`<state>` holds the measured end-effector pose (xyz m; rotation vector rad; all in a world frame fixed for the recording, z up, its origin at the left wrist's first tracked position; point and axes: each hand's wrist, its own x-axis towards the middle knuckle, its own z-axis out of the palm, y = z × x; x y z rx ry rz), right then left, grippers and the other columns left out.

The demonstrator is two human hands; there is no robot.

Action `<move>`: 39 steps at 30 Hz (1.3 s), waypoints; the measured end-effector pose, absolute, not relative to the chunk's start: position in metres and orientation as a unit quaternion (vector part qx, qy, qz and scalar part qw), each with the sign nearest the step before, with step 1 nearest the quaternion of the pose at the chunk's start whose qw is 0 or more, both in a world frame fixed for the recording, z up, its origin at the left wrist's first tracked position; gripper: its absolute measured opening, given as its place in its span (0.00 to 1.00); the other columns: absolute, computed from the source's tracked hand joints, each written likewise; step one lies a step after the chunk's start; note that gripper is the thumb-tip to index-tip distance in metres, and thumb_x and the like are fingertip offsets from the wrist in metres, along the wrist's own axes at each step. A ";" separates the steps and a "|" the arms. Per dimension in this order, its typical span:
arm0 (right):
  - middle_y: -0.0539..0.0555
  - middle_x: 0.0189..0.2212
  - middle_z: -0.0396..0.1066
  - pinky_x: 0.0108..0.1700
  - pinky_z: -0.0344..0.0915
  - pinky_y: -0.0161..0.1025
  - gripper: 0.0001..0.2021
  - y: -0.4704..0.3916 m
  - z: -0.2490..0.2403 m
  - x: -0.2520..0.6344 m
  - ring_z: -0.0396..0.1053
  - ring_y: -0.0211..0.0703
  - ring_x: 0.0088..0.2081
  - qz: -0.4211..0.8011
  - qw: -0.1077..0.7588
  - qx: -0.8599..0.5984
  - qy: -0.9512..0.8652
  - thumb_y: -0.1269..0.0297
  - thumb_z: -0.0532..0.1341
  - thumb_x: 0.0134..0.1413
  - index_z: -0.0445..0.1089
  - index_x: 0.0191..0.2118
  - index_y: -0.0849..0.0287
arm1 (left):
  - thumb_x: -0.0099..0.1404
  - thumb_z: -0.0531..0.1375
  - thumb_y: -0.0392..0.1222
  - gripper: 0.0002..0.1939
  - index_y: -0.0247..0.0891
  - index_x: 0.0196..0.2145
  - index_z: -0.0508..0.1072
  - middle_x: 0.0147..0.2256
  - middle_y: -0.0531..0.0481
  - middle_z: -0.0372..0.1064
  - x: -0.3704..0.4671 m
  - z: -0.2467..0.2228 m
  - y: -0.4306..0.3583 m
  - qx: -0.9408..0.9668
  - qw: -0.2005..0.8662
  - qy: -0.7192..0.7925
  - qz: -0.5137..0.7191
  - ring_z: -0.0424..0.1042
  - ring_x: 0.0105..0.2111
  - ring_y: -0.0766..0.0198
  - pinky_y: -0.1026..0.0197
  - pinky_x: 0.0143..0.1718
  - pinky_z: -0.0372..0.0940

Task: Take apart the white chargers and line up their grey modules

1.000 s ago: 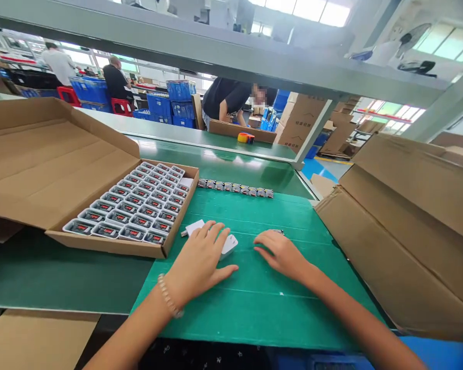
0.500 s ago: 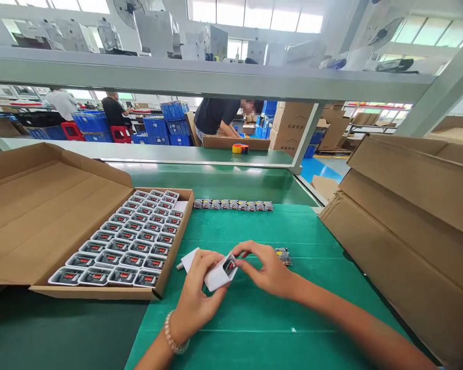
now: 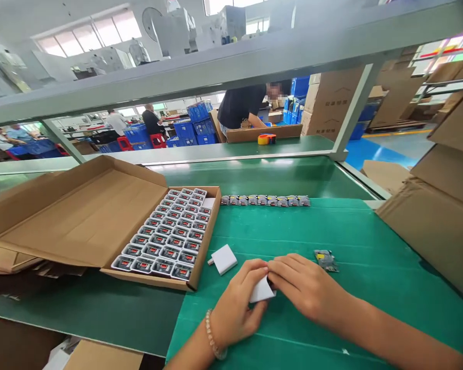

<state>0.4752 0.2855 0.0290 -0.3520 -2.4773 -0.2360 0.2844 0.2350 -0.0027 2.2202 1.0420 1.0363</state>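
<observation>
A: Where is the white casing (image 3: 263, 291)?

B: In the left hand (image 3: 241, 308), thumb and fingers closed round it, above the green mat (image 3: 285, 231) on the worktop (image 3: 139, 303).

A: And the right hand (image 3: 312, 288)?

B: Fingers bent together at the casing's end. They cover part of it, so I can't tell if they grip anything.

A: What's nearby?

B: A white block (image 3: 224, 259) with a small prong lies left of the hands. A loose grey-and-yellow part (image 3: 326, 260) lies beyond the right forearm; similar ones form a row (image 3: 266, 201) at the mat's far edge.

A: Any obstacles around?

B: An open carton (image 3: 212, 231) of filled white trays (image 3: 170, 234) on the left, cardboard (image 3: 440, 221) on the right. Farther off, a shelf beam (image 3: 216, 77) crosses the view, partly hiding a person in black (image 3: 243, 108) bent over a box (image 3: 264, 133).
</observation>
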 end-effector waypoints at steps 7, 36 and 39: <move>0.56 0.33 0.69 0.31 0.58 0.40 0.14 0.289 0.044 0.484 0.63 0.42 0.31 -0.124 0.277 -0.138 -0.943 0.73 0.47 0.66 0.69 0.34 0.64 | 0.64 0.52 0.32 0.25 0.44 0.57 0.53 0.58 0.42 0.54 0.276 -0.003 0.240 0.842 0.154 0.400 0.328 0.57 0.59 0.56 0.49 0.58 0.59; 0.59 0.53 0.66 0.55 0.60 0.45 0.26 0.497 -0.014 0.650 0.63 0.52 0.54 0.098 0.177 -0.578 -0.791 0.75 0.60 0.54 0.61 0.60 0.56 | 0.62 0.50 0.63 0.24 0.47 0.45 0.71 0.51 0.46 0.63 0.234 -0.022 0.276 0.777 0.058 0.596 0.195 0.58 0.55 0.48 0.42 0.52 0.59; 0.62 0.51 0.68 0.53 0.61 0.47 0.22 0.510 -0.013 0.637 0.65 0.54 0.51 0.101 0.198 -0.565 -0.795 0.68 0.62 0.55 0.65 0.57 0.59 | 0.61 0.52 0.62 0.23 0.48 0.45 0.71 0.50 0.46 0.63 0.237 -0.020 0.275 0.775 0.074 0.595 0.198 0.59 0.54 0.50 0.43 0.52 0.60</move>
